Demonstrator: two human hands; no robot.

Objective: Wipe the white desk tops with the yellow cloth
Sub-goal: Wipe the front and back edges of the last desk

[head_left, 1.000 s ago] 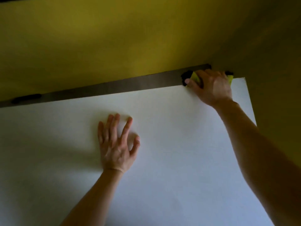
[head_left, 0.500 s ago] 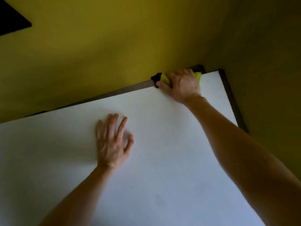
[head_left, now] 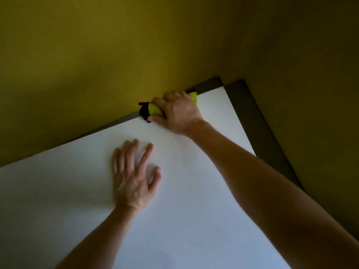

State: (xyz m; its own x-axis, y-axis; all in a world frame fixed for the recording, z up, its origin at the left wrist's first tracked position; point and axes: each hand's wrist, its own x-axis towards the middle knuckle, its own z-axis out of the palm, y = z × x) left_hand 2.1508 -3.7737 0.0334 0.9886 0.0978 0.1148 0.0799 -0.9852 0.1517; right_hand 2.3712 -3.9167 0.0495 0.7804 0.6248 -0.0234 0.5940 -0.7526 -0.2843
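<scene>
White desk (head_left: 194, 220), olive wall (head_left: 97, 55) behind. My right hand (head_left: 175, 111) grips the cloth (head_left: 154, 109) at the far edge, its long axis along that edge. Left hand (head_left: 134, 175) lies flat on the desk, fingers spread.

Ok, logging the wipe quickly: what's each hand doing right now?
Left hand: open, flat on the white desk top.
Right hand: gripping the yellow cloth.

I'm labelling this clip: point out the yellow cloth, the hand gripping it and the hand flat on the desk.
yellow cloth (head_left: 154, 110): head view, bunched part left of the fingers.
right hand (head_left: 177, 112): head view, back of the hand.
left hand (head_left: 132, 181): head view, back of the hand.
</scene>
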